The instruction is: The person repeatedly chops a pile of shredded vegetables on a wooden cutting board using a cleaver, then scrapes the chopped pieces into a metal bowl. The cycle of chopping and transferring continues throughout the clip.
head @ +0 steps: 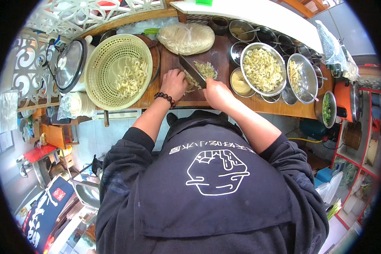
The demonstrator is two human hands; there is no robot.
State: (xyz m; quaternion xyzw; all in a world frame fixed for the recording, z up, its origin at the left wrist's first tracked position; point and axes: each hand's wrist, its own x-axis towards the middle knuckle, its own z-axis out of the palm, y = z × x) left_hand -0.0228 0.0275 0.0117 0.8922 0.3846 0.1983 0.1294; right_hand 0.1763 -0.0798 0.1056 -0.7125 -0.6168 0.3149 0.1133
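My right hand [217, 94] grips the handle of a kitchen knife [191, 70], its dark wide blade slanting away to the upper left over a wooden cutting board [223, 50]. Left of the blade, my left hand [174, 83], a dark bead bracelet at its wrist, rests with curled fingers on pale yellow-green vegetable strips [195, 85]. How much lies beneath the fingers is hidden. On the blade's other side sits a small heap of chopped vegetable [207, 70]. More strips lie in a yellow-green plastic colander [93, 71] at the left.
A knotted plastic bag of noodles [186, 38] lies at the board's far end. Right of it, a metal bowl [284, 77] holds chopped vegetable; another metal bowl [308, 74] contains food scraps and a spoon. A lidded cooker [70, 65] stands far left, an orange pot [346, 100] far right.
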